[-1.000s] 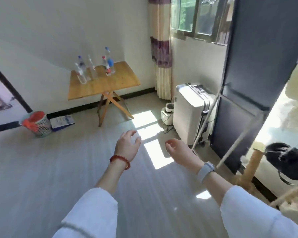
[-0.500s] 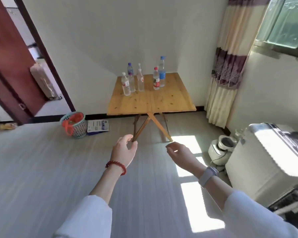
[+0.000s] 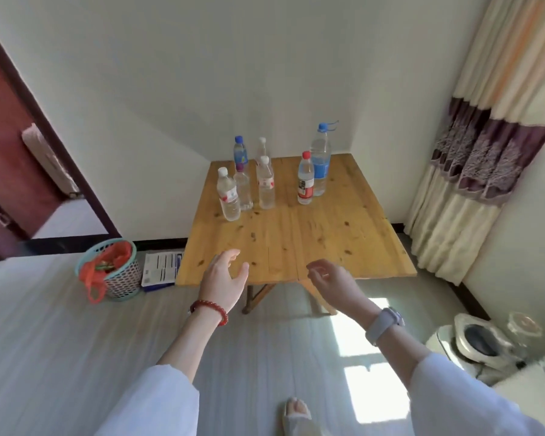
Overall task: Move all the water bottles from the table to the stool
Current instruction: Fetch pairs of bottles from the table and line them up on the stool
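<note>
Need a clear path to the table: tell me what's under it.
Under the wooden table, crossed wooden legs stand on the grey floor. Most of the space beneath is hidden by the tabletop, and the hands cover some more.

Left hand (image 3: 222, 280) raised, fingers spread loose, palm facing 3 o'clock, empty; red bead bracelet (image 3: 209, 309) on wrist. Right hand (image 3: 331, 276) level with it at 3 o'clock, fingers curled loose, empty; pale watch (image 3: 383, 324) on wrist. Both forearms extended toward 12 o'clock, white sleeves (image 3: 158, 404) at elbows.
</note>
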A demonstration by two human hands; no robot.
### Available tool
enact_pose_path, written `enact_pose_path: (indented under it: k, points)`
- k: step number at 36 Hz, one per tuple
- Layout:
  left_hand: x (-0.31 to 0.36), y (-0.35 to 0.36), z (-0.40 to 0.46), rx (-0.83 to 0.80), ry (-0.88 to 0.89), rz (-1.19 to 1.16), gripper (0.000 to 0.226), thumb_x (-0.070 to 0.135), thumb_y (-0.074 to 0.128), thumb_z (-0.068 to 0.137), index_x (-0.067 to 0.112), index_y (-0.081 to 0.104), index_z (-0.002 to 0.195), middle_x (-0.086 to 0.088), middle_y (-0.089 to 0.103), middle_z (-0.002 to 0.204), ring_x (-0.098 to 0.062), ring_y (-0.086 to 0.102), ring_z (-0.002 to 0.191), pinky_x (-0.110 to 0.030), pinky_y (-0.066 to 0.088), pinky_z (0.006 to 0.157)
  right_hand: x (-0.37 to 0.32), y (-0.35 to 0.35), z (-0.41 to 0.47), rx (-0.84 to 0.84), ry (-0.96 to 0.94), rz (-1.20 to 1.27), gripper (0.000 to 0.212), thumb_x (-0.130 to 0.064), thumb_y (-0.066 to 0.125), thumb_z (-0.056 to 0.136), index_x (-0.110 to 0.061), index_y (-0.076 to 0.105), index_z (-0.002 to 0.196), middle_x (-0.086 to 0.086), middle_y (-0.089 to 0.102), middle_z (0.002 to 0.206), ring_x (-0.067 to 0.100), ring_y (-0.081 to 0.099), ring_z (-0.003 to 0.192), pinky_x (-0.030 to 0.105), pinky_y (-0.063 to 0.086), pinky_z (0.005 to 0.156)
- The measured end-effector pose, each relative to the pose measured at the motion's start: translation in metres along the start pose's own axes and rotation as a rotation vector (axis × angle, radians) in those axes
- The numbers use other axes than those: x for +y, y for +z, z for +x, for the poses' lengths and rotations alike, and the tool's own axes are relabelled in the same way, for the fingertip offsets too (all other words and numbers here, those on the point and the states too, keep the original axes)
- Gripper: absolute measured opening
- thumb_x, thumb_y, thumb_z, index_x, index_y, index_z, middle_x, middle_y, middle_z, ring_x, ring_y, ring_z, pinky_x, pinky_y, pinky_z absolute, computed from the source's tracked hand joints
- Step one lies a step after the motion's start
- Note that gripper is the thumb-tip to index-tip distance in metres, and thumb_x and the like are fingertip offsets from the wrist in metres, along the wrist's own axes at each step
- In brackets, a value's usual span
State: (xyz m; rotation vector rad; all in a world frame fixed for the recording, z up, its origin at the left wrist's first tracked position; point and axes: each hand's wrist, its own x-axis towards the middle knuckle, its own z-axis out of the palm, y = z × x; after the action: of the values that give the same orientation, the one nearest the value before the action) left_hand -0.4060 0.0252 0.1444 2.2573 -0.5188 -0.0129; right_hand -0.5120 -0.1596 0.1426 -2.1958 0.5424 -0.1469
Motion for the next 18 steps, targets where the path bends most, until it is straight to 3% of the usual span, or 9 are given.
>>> enact_pose_path:
  k: [8, 13, 18]
  points:
    - [-0.026, 0.026, 0.181, 0.051, -0.111, 0.004, 0.042, 0.028, 0.052, 0.09, 0.014, 0.044, 0.128, -0.008, 0.049, 0.133, -0.021, 0.048, 0.12, -0.031, 0.041, 0.095, -0.013, 0.005, 0.204, -0.028, 0.01, 0.0, 0.03, -0.02, 0.044, 0.094, -0.01, 0.054, 0.12, 0.01, 0.064, 0.115, 0.026, 0.06, 0.104, 0.025, 0.042, 0.081]
    - [-0.06, 0.049, 0.247, 0.074, -0.184, -0.042, 0.052, 0.026, 0.053, 0.089, 0.014, 0.034, 0.136, -0.007, 0.041, 0.139, -0.021, 0.047, 0.122, -0.024, 0.038, 0.091, -0.009, 0.031, 0.295, -0.047, 0.033, 0.026, 0.035, -0.021, 0.046, 0.094, -0.009, 0.047, 0.126, 0.006, 0.061, 0.117, 0.03, 0.064, 0.09, 0.021, 0.037, 0.062]
    - [-0.104, 0.08, 0.313, 0.024, -0.319, -0.06, 0.067, 0.03, 0.054, 0.088, 0.013, 0.019, 0.143, -0.01, 0.031, 0.146, -0.024, 0.042, 0.127, -0.033, 0.041, 0.096, 0.007, 0.059, 0.372, -0.091, 0.149, 0.059, 0.049, -0.026, 0.049, 0.093, -0.01, 0.035, 0.137, 0.01, 0.051, 0.133, 0.026, 0.058, 0.107, 0.032, 0.046, 0.085]
